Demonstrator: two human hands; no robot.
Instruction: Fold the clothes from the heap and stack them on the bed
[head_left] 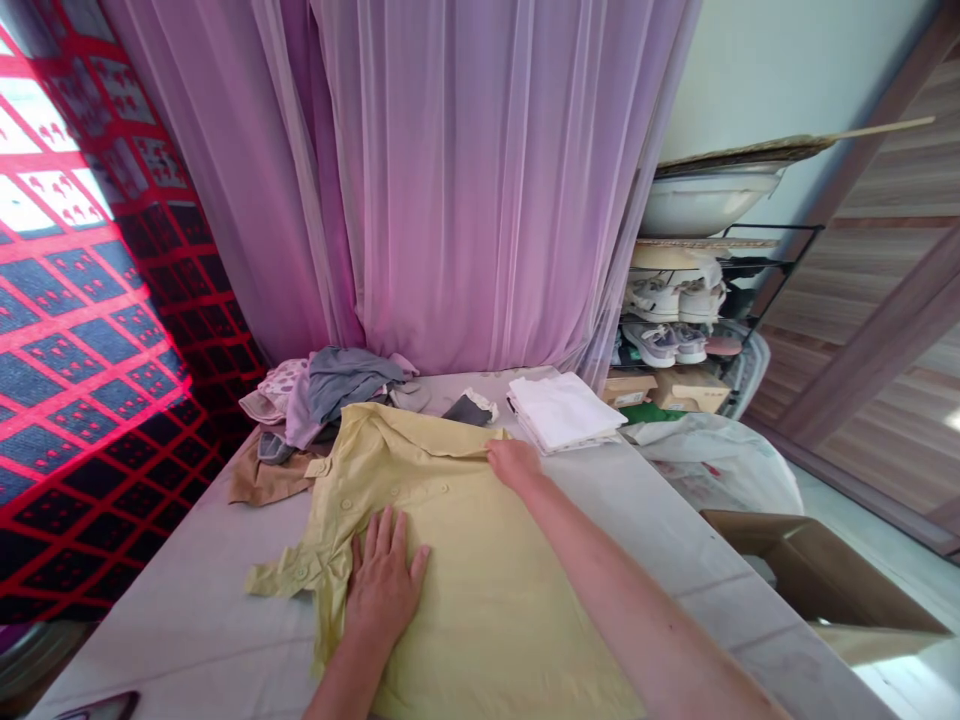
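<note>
A pale yellow buttoned garment [480, 560] lies spread over the near part of the table, its lower end running out of view. My left hand [386, 575] rests flat on it, fingers spread, just below a row of buttons. At the garment's far right corner, my right hand [514, 462] pinches the edge of the cloth. A narrow buttoned tab [281, 573] of the same fabric sticks out to the left. Wrinkles gather along that left side, while the middle looks fairly smooth.
Behind the garment at left is a heap of crumpled clothes [349, 385]. Folded white cloths [566, 410] are stacked at the back right. Beyond the table [697, 580] stand a shoe rack [750, 265] and an open cardboard box [825, 570]. A phone-like object [101, 708] lies near left.
</note>
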